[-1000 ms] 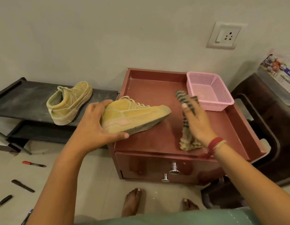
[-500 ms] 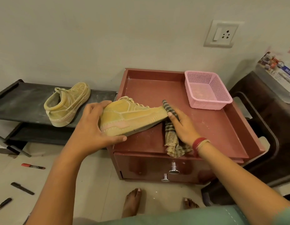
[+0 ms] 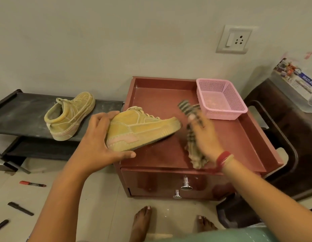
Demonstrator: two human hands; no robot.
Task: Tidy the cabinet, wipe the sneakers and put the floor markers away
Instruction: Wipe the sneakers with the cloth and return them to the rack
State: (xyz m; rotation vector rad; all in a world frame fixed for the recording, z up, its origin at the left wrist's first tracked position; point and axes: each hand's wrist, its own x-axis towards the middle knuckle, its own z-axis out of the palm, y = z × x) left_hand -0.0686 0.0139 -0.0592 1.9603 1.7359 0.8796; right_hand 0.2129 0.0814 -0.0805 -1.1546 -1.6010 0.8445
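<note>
While the yellow sneaker [image 3: 143,128] is propped on the front left of the red cabinet [image 3: 169,95] top, its heel is cupped by the left hand [image 3: 97,142], fingers over the back of the collar and thumb stretched flat under the sole. The heel end is raised clear of the top, and the toe is tilted down toward the surface; whether the toe touches cannot be told.

Just beside the toe, a checked cloth [image 3: 192,137] is gripped in the right hand [image 3: 206,137], fingers curled around it, one end sticking up above the fingertips and the other bunched on the cabinet top by the wrist. That hand is blurred, so finer detail is lost, and whether cloth and toe touch cannot be told. A red band is seen at the right wrist.

A pink basket [image 3: 220,100] is set in the back right corner of the cabinet top. The second sneaker [image 3: 69,116] is stood on the dark shoe rack [image 3: 20,110] to the left, its toe pointed at the wall, well apart from the first.

Down on the floor, at the left, a red marker [image 3: 32,183] and a black marker [image 3: 20,208] are seen lying apart, with another black marker [image 3: 0,225] at the frame edge. Bare feet are planted before the cabinet.
</note>
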